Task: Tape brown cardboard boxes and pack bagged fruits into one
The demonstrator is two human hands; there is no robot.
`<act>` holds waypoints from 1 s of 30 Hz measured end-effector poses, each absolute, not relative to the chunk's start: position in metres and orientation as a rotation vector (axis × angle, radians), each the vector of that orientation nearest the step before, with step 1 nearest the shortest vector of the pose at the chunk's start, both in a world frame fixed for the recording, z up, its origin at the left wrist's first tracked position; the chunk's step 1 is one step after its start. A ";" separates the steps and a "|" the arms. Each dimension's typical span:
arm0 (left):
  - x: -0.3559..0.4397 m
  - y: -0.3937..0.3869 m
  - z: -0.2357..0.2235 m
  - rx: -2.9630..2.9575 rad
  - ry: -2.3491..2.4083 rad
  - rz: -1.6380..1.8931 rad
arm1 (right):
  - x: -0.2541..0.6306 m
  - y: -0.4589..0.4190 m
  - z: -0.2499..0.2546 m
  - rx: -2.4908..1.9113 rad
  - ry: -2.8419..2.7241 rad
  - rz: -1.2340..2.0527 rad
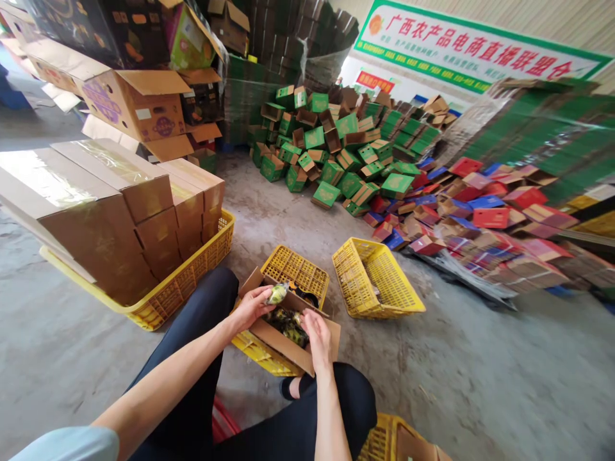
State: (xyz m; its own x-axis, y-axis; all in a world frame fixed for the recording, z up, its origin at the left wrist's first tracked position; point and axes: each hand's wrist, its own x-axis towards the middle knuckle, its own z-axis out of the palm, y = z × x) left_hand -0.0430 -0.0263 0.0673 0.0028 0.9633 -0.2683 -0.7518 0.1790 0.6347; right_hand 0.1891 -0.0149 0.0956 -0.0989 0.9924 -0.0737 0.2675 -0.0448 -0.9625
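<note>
Between my knees an open cardboard box (pixel 273 341) sits on a yellow plastic crate (pixel 262 354). My left hand (pixel 254 306) is closed around a green fruit in clear plastic wrap (pixel 277 294), held above the box's far left edge. Inside the box lie several more wrapped green fruits (pixel 294 331), some dark in shadow. My right hand (pixel 318 334) is at the box's right side, fingers curled at the fruits; whatever is between its fingertips is too small to make out. Just behind the box is a black and orange object (pixel 306 295), partly hidden.
An upturned yellow crate (pixel 300 272) stands beyond the box, another yellow crate (pixel 384 282) to its right. On the left, a large yellow crate (pixel 192 266) holds tall taped cartons (pixel 103 237). Heaps of green boxes (pixel 331 173) and red-blue boxes (pixel 490 218) lie further back.
</note>
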 end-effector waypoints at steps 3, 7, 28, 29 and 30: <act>-0.045 -0.023 0.069 0.298 0.792 1.446 | 0.190 -0.009 0.088 -1.565 -1.802 0.990; -0.044 -0.025 0.072 0.299 0.832 1.466 | 0.180 0.005 0.084 -1.673 -1.981 0.906; -0.058 -0.022 0.061 1.013 1.336 1.537 | 0.204 0.001 0.122 -1.472 -1.464 1.191; -0.058 -0.024 0.060 1.123 1.385 1.529 | 0.207 -0.004 0.122 -1.419 -1.293 1.276; -0.057 -0.027 0.058 1.224 1.428 1.520 | 0.209 -0.010 0.122 -1.378 -1.172 1.327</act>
State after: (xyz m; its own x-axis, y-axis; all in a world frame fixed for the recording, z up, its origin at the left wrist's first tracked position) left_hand -0.0569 -0.0265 0.0583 -0.3015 0.9390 0.1654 0.1068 -0.1391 0.9845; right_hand 0.2085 -0.0099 0.1216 -0.0111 0.9834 -0.1813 0.0584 -0.1803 -0.9819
